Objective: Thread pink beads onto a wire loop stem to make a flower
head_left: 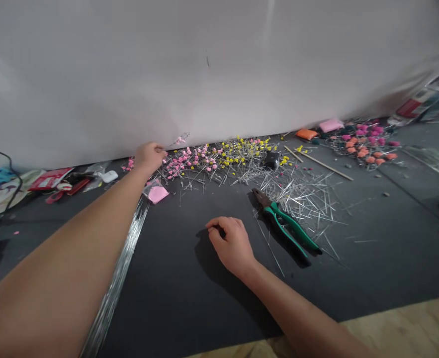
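My left hand (pixel 150 158) reaches to the back of the dark table and is closed in a pinch. From its fingertips sticks out a thin wire stem with small pink blobs (pixel 181 139). Just beside it lies a heap of similar wire stems with pink tips (pixel 189 160), and stems with yellow tips (pixel 241 151) follow to the right. My right hand (pixel 234 243) hovers low over the table's middle, its fingers curled and thumb close to the index finger. Whatever it may hold is hidden. Green-handled pliers (pixel 284 226) lie to its right.
Cut wire pieces (pixel 308 196) are scattered behind the pliers. A bundle of long wires (pixel 124 263) runs under my left forearm, near a pink packet (pixel 156 193). Orange and magenta tipped stems (pixel 368 144), a wooden stick (pixel 327 166) and a plastic bottle (pixel 413 107) lie to the right.
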Demonstrator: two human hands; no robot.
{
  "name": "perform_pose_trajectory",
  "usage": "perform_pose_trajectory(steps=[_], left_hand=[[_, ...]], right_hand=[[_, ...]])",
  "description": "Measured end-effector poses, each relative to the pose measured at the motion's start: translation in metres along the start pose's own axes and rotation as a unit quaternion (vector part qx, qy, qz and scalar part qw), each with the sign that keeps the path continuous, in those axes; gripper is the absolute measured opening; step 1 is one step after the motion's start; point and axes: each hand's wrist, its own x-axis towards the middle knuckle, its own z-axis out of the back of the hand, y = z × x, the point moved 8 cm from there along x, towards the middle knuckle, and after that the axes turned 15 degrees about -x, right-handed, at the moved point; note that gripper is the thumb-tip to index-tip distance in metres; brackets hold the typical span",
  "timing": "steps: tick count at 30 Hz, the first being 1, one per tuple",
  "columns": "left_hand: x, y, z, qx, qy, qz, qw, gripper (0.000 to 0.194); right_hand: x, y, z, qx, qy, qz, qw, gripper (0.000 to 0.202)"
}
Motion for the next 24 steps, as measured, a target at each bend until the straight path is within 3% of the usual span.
perform_pose_trajectory(steps=[9,12,15,18,21,24], left_hand=[[0.001,-0.009,-0.011,0.037,0.026,-0.038,0.998,0.028],[-0.002,-0.001,-0.002,0.04,0.025,-0.048,0.998,0.031],[-0.007,0.02,0.015,0.067,0.025,-0.013,0.997,0.031],[-0.016,0.043,0.024,0.101,0.094,0.039,0.99,0.031],[-0.03,0.057,0.02,0.145,0.201,0.064,0.967,0.035],[-0.043,0.064,0.013,0.168,0.25,0.064,0.951,0.042]], right_hand=[[-0.001,-0.001,0.0,-0.009,0.003,-0.001,1.0,0.018],[-0.001,-0.002,-0.002,-0.013,0.003,-0.001,1.0,0.019],[-0.001,-0.004,-0.003,-0.016,0.004,-0.003,1.0,0.019],[-0.001,-0.005,-0.005,-0.018,0.011,0.006,1.0,0.019],[-0.002,-0.006,-0.006,-0.015,0.004,0.009,1.0,0.018],[-0.003,-0.01,-0.007,-0.007,0.004,0.004,1.0,0.019]])
